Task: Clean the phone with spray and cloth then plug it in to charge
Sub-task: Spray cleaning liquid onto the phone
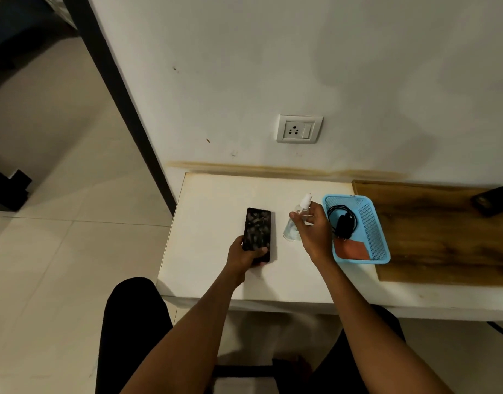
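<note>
White tabletop [216,200] set against a pale wall, with a white socket plate [299,129] at twelve o'clock above it. Flat on the table lies a black rectangular phone [257,230], its screen smeared; the left hand [243,255] grips its near end, thumb across the glass. At three o'clock from the phone, the right hand [314,231] closes its fingers round a clear plastic spray bottle with a white nozzle [297,217]. Just beside that hand at three o'clock sits a blue mesh plastic basket [382,237] holding a coiled black charger cable [342,220] and a folded rust-orange cloth [354,249].
</note>
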